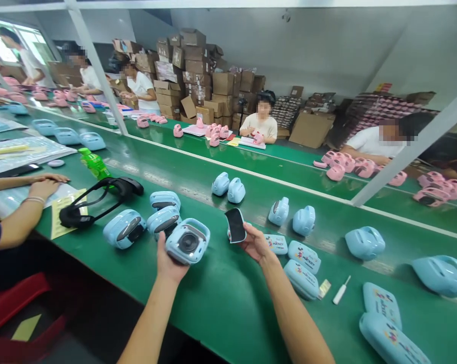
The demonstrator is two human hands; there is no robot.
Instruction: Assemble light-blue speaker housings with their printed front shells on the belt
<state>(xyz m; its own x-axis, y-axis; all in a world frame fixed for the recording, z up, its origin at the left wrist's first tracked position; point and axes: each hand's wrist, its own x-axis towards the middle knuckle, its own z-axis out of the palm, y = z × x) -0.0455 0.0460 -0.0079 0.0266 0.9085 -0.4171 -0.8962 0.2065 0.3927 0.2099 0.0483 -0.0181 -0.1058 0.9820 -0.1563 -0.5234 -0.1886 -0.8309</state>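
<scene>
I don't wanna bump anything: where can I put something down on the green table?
A wide bare patch of green table lies between the forearms, nearer than the left hand and right hand. A smaller one lies between the right forearm and the lower-right printed cases. It's crowded where blue units sit beside the black headset.

Between our left hand point(172, 265) with a blue case point(189, 241) and our right hand point(256, 243) with a dark panel point(235, 226), we find free room on the green table point(223, 303). To the left, three blue housings point(117, 228) and the black head strap point(72, 217) block our way; to the right, the printed covers point(302, 278) and the white-handled tool point(339, 294) do the same. Beyond, two blue shells point(236, 191) leave us a passage at either side.
</scene>
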